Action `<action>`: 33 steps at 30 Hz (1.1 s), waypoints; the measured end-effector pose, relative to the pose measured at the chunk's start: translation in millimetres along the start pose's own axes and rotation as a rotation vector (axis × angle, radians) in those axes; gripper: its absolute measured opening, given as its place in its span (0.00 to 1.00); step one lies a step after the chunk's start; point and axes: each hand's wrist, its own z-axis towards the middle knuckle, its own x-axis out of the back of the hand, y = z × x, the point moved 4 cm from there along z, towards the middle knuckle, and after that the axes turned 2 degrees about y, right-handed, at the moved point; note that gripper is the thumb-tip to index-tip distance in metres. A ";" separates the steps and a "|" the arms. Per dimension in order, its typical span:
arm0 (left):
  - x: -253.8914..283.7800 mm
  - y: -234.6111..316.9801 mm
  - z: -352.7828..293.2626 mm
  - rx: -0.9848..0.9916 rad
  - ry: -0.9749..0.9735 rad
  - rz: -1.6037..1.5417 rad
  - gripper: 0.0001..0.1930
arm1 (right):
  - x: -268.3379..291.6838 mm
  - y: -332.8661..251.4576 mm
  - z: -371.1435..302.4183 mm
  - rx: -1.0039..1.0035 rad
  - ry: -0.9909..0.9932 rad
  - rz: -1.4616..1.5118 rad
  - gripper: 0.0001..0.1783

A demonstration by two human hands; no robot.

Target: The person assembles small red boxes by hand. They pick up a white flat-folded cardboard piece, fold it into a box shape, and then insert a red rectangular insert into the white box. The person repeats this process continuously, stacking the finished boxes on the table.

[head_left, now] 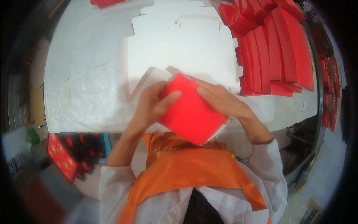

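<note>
A red cardboard box (192, 110), white on its inner side, is held tilted just over the near part of the table. My left hand (153, 102) grips its left side, thumb lying on the red face. On the opposite side my right hand (223, 100) closes round the edge, thumb also on the red face and the other fingers partly hidden. White flaps stick out past the box's far end and lower right edge. Beyond my hands lie flat die-cut cardboard blanks (179, 44), white side up, with notched edges.
Several red boxes (276, 52) stand packed together at the table's right. A red piece (106, 3) lies at the far left edge. Plastic sheeting (85, 74) covers the table. Red printed boxes (61, 156) are below left, and more red packages (330, 93) sit off the right side.
</note>
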 end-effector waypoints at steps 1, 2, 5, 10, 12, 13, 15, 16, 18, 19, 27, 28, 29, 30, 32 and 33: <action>-1.0 1.3 -0.4 -0.005 -0.002 -0.011 0.07 | 0.8 -0.1 -2.3 0.005 -0.006 0.017 0.27; -1.6 2.7 -0.8 -0.009 -0.005 -0.022 0.07 | 1.2 -0.1 -3.9 0.011 -0.012 0.033 0.27; -1.5 9.8 0.4 -0.001 -0.048 0.002 0.07 | 1.4 3.4 -5.0 -0.012 -0.008 0.030 0.27; -2.5 5.1 1.3 0.020 -0.058 -0.009 0.07 | -2.4 -3.6 -6.2 0.059 0.019 -0.058 0.27; -2.9 5.2 0.7 0.032 -0.069 -0.015 0.07 | -3.6 -3.4 -6.9 0.114 0.052 -0.127 0.26; -3.5 5.7 0.5 0.033 -0.074 -0.014 0.07 | -4.8 -1.1 -7.4 0.163 0.077 -0.195 0.25; -4.2 5.7 0.8 0.022 -0.080 0.007 0.07 | -6.4 -0.7 -9.1 0.205 0.087 -0.248 0.24; -4.2 4.5 1.9 0.009 -0.081 0.029 0.07 | -6.9 -0.9 -9.5 0.200 0.070 -0.235 0.24; -3.8 -1.4 3.7 0.004 -0.064 0.050 0.07 | -10.5 -3.5 -11.3 0.236 0.062 -0.284 0.25; -3.1 -6.3 4.1 0.013 -0.047 0.049 0.07 | -16.0 -6.4 -12.1 0.278 0.070 -0.345 0.25; 1.5 7.2 7.1 0.131 -0.108 -0.067 0.09 | -6.6 -8.1 -6.3 0.145 0.023 -0.119 0.26; 3.8 7.0 5.5 0.133 -0.071 -0.083 0.09 | -4.2 -7.8 -7.7 0.136 0.037 -0.079 0.25; 5.9 6.9 4.7 0.135 -0.034 -0.100 0.09 | -1.9 -7.0 -9.3 0.128 0.050 -0.038 0.24; 6.8 7.8 4.7 0.139 -0.025 -0.117 0.09 | -0.8 -6.1 -11.1 0.161 0.053 -0.040 0.23; 7.7 9.3 5.9 0.150 -0.017 -0.163 0.09 | -0.2 -2.8 -14.1 0.214 0.064 -0.047 0.22; 7.8 9.1 6.4 0.147 -0.011 -0.143 0.09 | -1.1 -1.9 -13.9 0.227 0.069 -0.032 0.21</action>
